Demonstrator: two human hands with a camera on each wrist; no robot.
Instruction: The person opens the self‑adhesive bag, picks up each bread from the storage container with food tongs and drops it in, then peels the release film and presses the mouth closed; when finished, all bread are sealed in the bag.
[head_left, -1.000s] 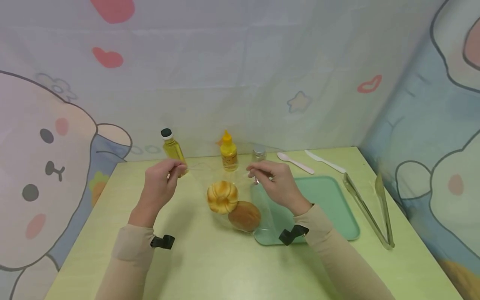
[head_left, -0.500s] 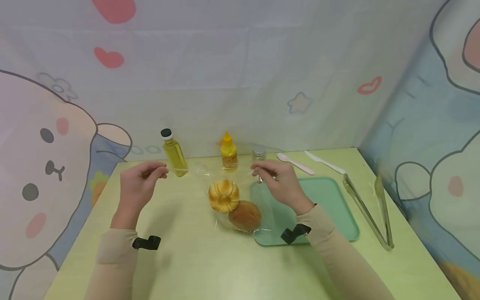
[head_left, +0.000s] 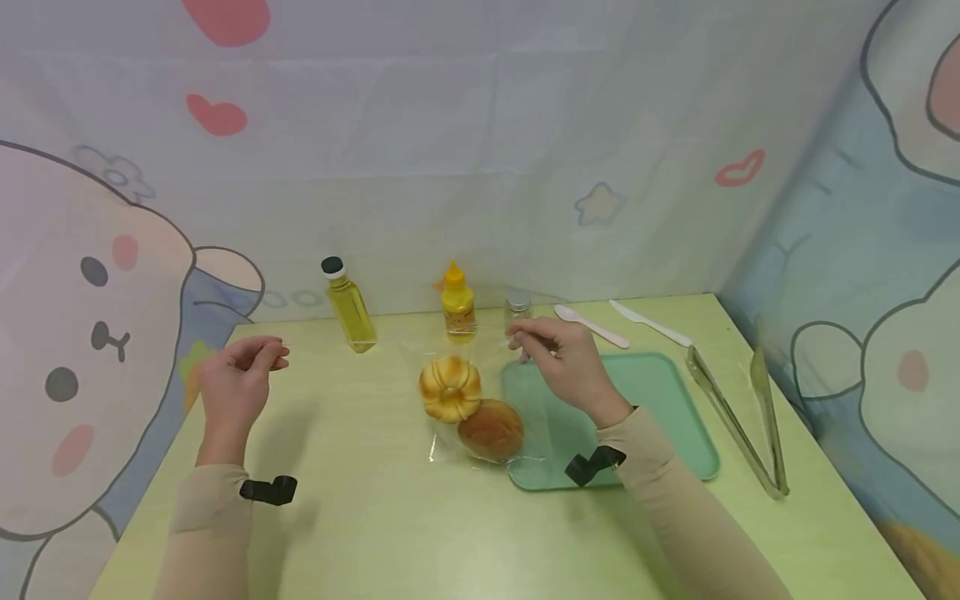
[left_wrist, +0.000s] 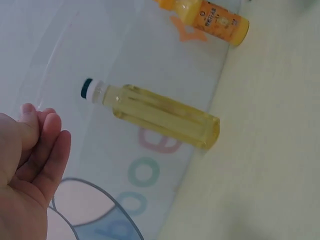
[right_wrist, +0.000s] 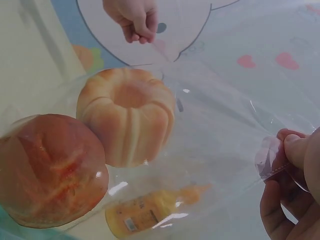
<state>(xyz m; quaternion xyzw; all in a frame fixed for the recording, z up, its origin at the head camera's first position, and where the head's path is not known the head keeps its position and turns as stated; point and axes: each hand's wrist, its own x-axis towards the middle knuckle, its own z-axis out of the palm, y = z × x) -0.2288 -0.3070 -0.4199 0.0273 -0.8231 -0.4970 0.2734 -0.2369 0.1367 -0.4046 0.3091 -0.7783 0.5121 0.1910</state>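
A clear plastic bag (right_wrist: 215, 125) hangs over the table, holding a ring-shaped bread (head_left: 450, 389) and a round brown bun (head_left: 491, 430). My right hand (head_left: 558, 362) pinches the bag's gathered top edge between thumb and fingers. Out to the left, my left hand (head_left: 238, 383) has its thumb against its fingertips, pinching a thin clear drawstring (left_wrist: 48, 75) that runs toward the bag. The string is hard to see in the head view. In the right wrist view the ring bread (right_wrist: 131, 120) and the bun (right_wrist: 52, 170) lean together inside the film.
Along the back stand an oil bottle (head_left: 349, 308), a yellow squeeze bottle (head_left: 458, 304) and a small silver-capped jar (head_left: 517, 308). A pink spoon (head_left: 592, 326) and white knife (head_left: 651, 323) lie behind the green tray (head_left: 652, 408). Metal tongs (head_left: 738, 425) lie at right.
My left hand has moved well to the left, away from the bag, drawing the string out. The right hand has shifted slightly right; the bag and breads have barely moved.
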